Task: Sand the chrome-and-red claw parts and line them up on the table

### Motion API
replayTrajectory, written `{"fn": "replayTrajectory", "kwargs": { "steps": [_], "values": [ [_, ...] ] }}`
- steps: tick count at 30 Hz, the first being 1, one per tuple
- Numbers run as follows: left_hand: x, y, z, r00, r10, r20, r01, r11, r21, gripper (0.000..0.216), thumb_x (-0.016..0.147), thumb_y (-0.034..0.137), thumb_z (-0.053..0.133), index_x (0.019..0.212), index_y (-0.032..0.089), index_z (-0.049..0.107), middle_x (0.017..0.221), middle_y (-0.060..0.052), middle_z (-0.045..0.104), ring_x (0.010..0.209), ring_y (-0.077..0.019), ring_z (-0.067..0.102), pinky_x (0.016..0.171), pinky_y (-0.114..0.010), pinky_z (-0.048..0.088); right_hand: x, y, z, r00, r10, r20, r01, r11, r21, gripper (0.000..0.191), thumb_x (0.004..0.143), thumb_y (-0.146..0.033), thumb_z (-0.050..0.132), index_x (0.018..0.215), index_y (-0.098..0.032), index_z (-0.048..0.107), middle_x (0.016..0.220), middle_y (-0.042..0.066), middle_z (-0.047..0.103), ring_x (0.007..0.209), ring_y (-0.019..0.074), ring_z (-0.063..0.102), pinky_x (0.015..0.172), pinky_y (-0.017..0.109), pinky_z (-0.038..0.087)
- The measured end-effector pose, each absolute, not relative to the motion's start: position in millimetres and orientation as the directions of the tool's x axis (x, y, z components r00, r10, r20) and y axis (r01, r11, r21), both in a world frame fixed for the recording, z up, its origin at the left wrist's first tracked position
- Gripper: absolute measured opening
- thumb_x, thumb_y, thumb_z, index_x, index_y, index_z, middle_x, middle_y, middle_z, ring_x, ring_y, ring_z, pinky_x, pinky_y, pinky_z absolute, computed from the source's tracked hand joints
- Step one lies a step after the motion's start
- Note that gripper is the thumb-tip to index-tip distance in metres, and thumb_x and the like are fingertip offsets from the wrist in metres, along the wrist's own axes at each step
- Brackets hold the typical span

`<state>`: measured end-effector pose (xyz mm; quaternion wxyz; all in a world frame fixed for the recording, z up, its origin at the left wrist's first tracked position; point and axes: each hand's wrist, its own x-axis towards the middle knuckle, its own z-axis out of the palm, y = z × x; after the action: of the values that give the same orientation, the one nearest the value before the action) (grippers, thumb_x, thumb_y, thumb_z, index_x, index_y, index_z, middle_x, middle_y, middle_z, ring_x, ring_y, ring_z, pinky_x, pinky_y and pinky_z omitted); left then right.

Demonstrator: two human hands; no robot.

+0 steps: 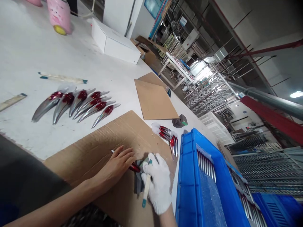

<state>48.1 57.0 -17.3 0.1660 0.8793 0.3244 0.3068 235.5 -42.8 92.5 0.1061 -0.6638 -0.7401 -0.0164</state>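
My bare left hand (115, 165) rests on a brown cardboard sheet (94, 151) and grips a slim chrome part with a red end (134, 167). Much of that part is hidden under my fingers. My right hand (157, 183), in a white glove, closes on a white stick with a teal tip (146, 189), right beside the red end. A grey block (138, 181) lies under the gloved hand. Several larger chrome claw-shaped parts with red bands (80, 105) lie in a row on the white table (47, 56), and several smaller ones (167, 135) lie close to my right hand.
A blue crate (201, 179) holding upright chrome parts stands just right of my right hand. Beyond lie another cardboard sheet (153, 99), a dark block (180, 121), flat sticks (62, 78), a white box (113, 42) and a pink object (59, 15). Metal racks fill the background.
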Motion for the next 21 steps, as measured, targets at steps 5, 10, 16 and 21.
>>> {"fn": "replayTrajectory", "kwargs": {
  "steps": [5,10,16,21],
  "values": [
    [48,55,-19,0.594,0.669,0.447,0.487,-0.741,0.462,0.035,0.103,0.006,0.043,0.118,0.021,0.071,0.130,-0.008,0.076,0.135,-0.0287,0.059,0.122,-0.054,0.028,225,-37,99,-0.093,0.966,0.240,0.979,0.133,-0.157,0.031,0.084,-0.023,0.075,0.112,-0.037,0.079,0.150,-0.001,0.059,0.141,0.0314,0.049,0.115,0.049,0.044],
    [48,54,-20,0.584,0.665,0.465,0.492,-0.746,0.450,0.035,0.101,0.005,0.046,0.118,0.022,0.072,0.129,-0.007,0.077,0.136,-0.0282,0.059,0.122,-0.055,0.030,222,-35,101,-0.071,0.960,0.272,0.980,0.118,-0.160,0.026,0.085,-0.023,0.072,0.106,-0.036,0.080,0.140,-0.002,0.066,0.133,0.0286,0.057,0.111,0.046,0.048],
    [46,53,-19,0.588,0.654,0.475,0.490,-0.756,0.434,0.035,0.102,0.006,0.045,0.119,0.021,0.072,0.125,-0.008,0.078,0.134,-0.0286,0.061,0.121,-0.055,0.033,216,-29,106,-0.080,0.957,0.277,0.975,0.133,-0.178,0.031,0.086,-0.016,0.066,0.107,-0.035,0.078,0.135,-0.001,0.070,0.126,0.0261,0.062,0.105,0.044,0.052],
    [46,53,-19,0.585,0.661,0.470,0.493,-0.750,0.441,0.034,0.101,0.006,0.047,0.118,0.022,0.072,0.129,-0.008,0.077,0.136,-0.0291,0.059,0.122,-0.056,0.030,209,-21,108,-0.090,0.965,0.245,0.972,0.139,-0.191,0.026,0.085,-0.017,0.070,0.100,-0.036,0.079,0.129,-0.003,0.073,0.115,0.0246,0.068,0.101,0.041,0.055]
  ]
}}
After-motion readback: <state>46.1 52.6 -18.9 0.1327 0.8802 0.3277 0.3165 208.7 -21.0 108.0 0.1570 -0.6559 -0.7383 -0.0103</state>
